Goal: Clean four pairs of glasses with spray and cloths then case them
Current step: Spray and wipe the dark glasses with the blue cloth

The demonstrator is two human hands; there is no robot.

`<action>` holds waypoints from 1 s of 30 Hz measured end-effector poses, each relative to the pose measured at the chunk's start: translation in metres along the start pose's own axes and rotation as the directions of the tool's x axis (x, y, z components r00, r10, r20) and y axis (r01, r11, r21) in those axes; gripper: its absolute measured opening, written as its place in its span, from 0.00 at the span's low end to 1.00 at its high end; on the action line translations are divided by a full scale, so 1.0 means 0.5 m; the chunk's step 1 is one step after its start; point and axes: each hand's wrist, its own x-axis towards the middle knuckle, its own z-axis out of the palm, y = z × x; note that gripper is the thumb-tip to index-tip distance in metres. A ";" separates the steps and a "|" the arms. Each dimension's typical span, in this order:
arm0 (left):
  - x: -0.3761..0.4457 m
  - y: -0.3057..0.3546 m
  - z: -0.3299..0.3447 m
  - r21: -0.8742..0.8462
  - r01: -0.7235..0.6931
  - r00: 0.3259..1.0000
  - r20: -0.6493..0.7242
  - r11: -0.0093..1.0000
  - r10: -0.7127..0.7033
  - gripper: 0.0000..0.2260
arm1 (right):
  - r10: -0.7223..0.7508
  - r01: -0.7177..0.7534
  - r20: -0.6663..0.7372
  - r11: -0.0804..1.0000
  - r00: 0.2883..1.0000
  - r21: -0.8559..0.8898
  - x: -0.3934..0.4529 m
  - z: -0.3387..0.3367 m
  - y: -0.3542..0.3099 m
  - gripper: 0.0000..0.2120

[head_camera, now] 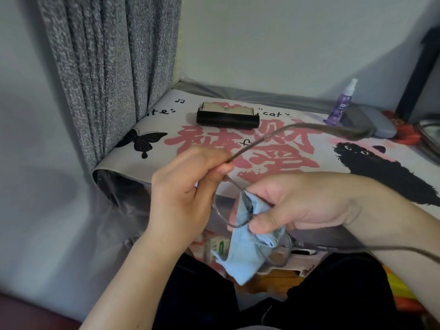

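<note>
A thin-framed pair of glasses [222, 214] hangs in front of the table edge with both temples unfolded. My left hand [188, 189] pinches one temple near its hinge, and that temple arcs up to the right. My right hand [292, 203] pinches a light blue cloth [247, 248] round one lens, thumb in front. A purple spray bottle [339, 107] stands at the back right. An open black glasses case [227, 116] lies at the back centre. A grey case [371, 122] lies beside the bottle.
The table wears a printed mat [273, 151] with red characters, a black cat and a butterfly. A grey curtain [107, 67] hangs at the left. Another pair of glasses [428, 134] shows partly at the right edge. My dark-clothed legs fill the bottom.
</note>
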 end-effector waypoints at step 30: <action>-0.041 -0.046 0.021 0.002 -0.004 0.962 -0.274 1.000 0.004 0.09 | 0.007 0.059 -0.345 0.982 0.938 0.181 -0.065 -0.018 0.007 0.18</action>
